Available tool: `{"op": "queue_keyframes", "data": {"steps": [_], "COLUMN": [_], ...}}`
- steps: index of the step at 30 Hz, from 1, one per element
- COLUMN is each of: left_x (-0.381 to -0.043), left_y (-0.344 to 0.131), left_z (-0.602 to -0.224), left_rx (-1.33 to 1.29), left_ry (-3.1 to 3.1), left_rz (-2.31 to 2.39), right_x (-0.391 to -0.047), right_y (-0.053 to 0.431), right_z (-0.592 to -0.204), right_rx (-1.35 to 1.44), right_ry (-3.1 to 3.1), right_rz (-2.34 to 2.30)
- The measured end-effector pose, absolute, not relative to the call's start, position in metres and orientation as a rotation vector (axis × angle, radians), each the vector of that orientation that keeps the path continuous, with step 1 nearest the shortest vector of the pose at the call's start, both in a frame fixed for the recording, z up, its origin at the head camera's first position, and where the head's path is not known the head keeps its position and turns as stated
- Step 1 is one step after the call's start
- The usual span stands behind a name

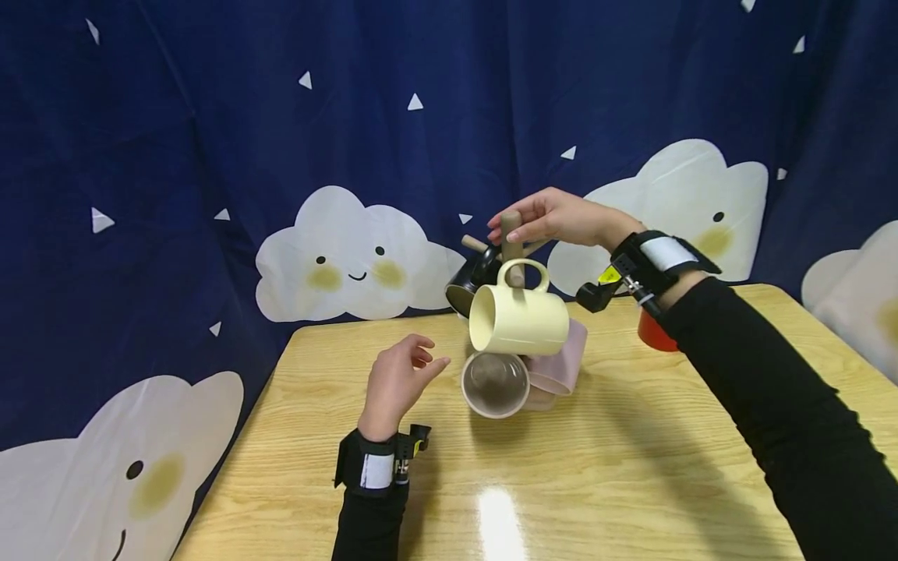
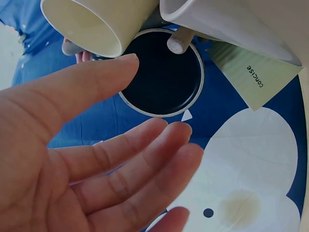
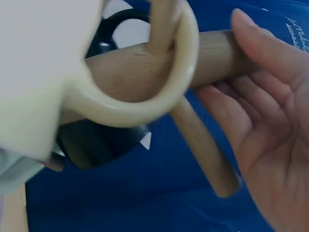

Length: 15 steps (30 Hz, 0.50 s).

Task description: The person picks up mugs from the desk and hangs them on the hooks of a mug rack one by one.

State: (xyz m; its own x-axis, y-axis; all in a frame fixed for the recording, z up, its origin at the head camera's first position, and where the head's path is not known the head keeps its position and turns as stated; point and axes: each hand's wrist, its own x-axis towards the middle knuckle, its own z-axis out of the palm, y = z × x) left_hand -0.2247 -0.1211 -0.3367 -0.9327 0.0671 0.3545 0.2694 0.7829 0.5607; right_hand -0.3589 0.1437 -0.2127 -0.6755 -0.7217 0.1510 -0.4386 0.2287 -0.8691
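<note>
A wooden mug tree [image 1: 511, 226] stands on the table with several mugs hung on its pegs. My right hand [image 1: 561, 216] holds the top of its post between thumb and fingers, as the right wrist view also shows. Facing me, a pale yellow mug [image 1: 531, 323] hangs by its handle on a peg. Behind it to the left is a black mug [image 1: 461, 294]; below are a whitish mug [image 1: 495, 387] with a grey inside and a pink mug [image 1: 567, 360]. My left hand [image 1: 396, 382] hovers left of the mugs, thumb and fingers apart, holding nothing.
A red object [image 1: 655, 333] sits on the right of the table, partly hidden by my right forearm. A pale green tag [image 2: 256, 79] reading "concise" shows beside the mugs. Behind the wooden table [image 1: 316, 436] hangs a dark blue curtain [image 1: 393, 47] with cloud prints.
</note>
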Motion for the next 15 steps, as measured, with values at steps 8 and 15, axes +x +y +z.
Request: {"op": "queue_keyframes", "data": {"steps": [8, 15], "left_x": [-0.226, -0.226], "left_y": [-0.117, -0.114], "left_z": [-0.337, -0.337], "left_rx": [-0.278, -0.261], "left_ry": [-2.646, -2.633], "left_rz": [-0.896, -0.904], "right_x": [-0.345, -0.332], "right_y": [0.142, 0.134], "right_z": [-0.226, -0.234], "right_rx": [-1.030, -0.923], "right_ry": [2.271, 2.272], "right_rz": [-1.698, -1.974]}}
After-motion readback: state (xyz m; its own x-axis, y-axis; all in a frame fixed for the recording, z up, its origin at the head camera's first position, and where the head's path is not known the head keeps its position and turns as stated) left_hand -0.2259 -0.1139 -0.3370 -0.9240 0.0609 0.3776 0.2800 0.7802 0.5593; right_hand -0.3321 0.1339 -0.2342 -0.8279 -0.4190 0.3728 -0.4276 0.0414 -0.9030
